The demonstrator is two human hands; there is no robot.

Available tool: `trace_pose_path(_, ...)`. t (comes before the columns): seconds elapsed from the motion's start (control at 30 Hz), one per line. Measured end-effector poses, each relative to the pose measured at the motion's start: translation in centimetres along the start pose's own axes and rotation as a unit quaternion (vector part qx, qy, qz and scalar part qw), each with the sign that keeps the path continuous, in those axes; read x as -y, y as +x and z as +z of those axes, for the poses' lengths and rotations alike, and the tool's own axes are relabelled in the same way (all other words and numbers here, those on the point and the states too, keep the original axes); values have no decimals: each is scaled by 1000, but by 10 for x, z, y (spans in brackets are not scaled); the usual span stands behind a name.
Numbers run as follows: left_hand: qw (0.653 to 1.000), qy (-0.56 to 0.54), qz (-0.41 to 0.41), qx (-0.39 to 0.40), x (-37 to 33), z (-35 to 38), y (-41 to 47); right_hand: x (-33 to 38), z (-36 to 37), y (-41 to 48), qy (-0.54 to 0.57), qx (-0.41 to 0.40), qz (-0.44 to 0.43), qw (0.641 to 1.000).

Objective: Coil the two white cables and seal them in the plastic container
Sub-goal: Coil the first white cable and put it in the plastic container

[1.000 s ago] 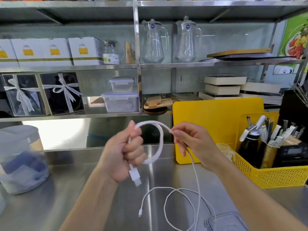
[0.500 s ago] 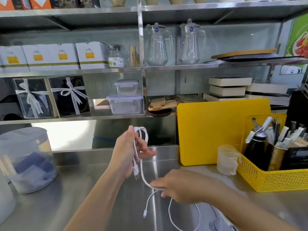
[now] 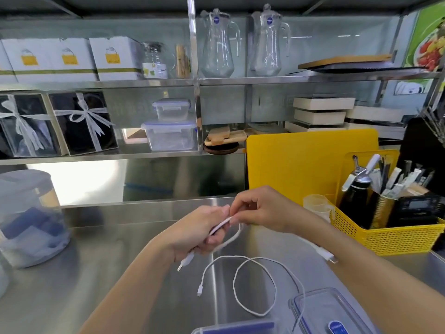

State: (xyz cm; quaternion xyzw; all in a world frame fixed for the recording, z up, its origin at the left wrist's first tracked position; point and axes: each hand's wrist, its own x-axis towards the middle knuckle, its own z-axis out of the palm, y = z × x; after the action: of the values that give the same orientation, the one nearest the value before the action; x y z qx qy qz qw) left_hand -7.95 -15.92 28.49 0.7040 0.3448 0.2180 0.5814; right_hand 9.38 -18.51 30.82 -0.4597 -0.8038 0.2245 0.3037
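My left hand (image 3: 203, 231) is closed around folded loops of a white cable (image 3: 252, 260), whose plug sticks out below the fist. My right hand (image 3: 261, 213) pinches the same cable right at my left thumb. The rest of that cable lies in loose loops on the steel counter, its small end plug near the middle. A second white cable (image 3: 322, 252) shows beside my right forearm, mostly hidden under it. The clear plastic container (image 3: 228, 330) sits at the bottom edge, its clear lid (image 3: 320, 309) to the right with cable draped over it.
A yellow basket (image 3: 395, 237) of tools stands at right, with a small measuring cup (image 3: 316, 204) and a yellow cutting board (image 3: 301, 162) behind. A large round lidded tub (image 3: 26, 218) sits at left. Shelves behind hold jugs, boxes and lidded containers.
My right hand dropped to the counter, then came back up to my left hand with another length of cable. My left hand has lowered and the loose cable on the counter is shorter.
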Motion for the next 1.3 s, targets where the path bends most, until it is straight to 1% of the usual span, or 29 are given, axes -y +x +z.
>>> trace_pose_path(0.07, 998, -13, -47, 42, 6, -6, 1, -7, -1, 0, -13, 64, 33, 997)
trace_pose_path(0.1, 996, -29, -62, 49, 10, -10, 1, -10, -2, 0, -25, 104, 51, 993)
trace_pose_path(0.17, 994, -79, -74, 28, 18, -20, 1, -17, -5, -1, -69, 155, 83, 982)
trace_pose_path(0.23, 990, -117, -80, -6, 22, -28, 3, -27, -12, 0, -150, 161, 109, 970)
trace_pose_path(0.27, 989, -123, -85, -15, 23, -30, 4, -29, -15, 0, -192, 149, 115, 963)
trace_pose_path(0.3, 988, -125, -90, -18, 23, -30, 6, -30, -16, 1, -211, 130, 115, 962)
trace_pose_path(0.33, 987, -127, -95, -17, 22, -29, 7, -29, -15, 0, -193, 107, 111, 969)
trace_pose_path(0.4, 986, -136, -95, -9, 20, -25, 9, -25, -8, 1, -83, 69, 104, 989)
trace_pose_path(0.43, 985, -143, -92, -4, 19, -23, 10, -22, -2, 1, -37, 60, 101, 992)
trace_pose_path(0.57, 973, -218, -72, 3, 17, -17, 13, -24, 17, 3, 23, 51, 67, 996)
trace_pose_path(0.63, 959, -277, -58, 4, 19, -14, 13, -25, 21, 3, 79, 22, 72, 994)
trace_pose_path(0.7, 941, -335, -41, 0, 23, -11, 13, -25, 25, 3, 109, -8, 78, 991)
trace_pose_path(0.8, 903, -429, 0, -26, 29, -5, 14, -26, 33, 2, 178, -29, 110, 977)
trace_pose_path(0.87, 884, -465, 22, -34, 33, -1, 18, -29, 37, 1, 216, -40, 121, 968)
trace_pose_path(0.9, 881, -471, 24, -30, 35, 0, 19, -31, 37, 1, 215, -49, 125, 967)
trace_pose_path(0.93, 884, -466, 21, -23, 36, 0, 19, -32, 38, 1, 205, -55, 128, 969)
trace_pose_path(0.97, 896, -443, 13, -15, 36, -1, 19, -33, 38, 1, 187, -61, 130, 972)
trace_pose_path(1.0, 918, -396, 0, -14, 35, -2, 19, -34, 38, 2, 163, -64, 132, 976)
trace_pose_path(1.07, 969, -244, -16, -45, 32, -3, 19, -36, 38, 1, 109, -61, 138, 983)
trace_pose_path(1.1, 982, -177, -12, -67, 29, -2, 19, -37, 37, 0, 84, -55, 144, 984)
trace_pose_path(1.13, 987, -136, 0, -81, 26, 0, 19, -37, 36, 0, 65, -49, 151, 985)
trace_pose_path(1.17, 989, -121, 11, -89, 23, 1, 19, -37, 35, 0, 48, -41, 155, 986)
trace_pose_path(1.23, 987, -132, 16, -90, 21, 2, 19, -35, 33, 0, 27, -26, 154, 987)
trace_pose_path(1.3, 986, -153, 1, -66, 22, 2, 19, -33, 32, -1, 16, -11, 149, 989)
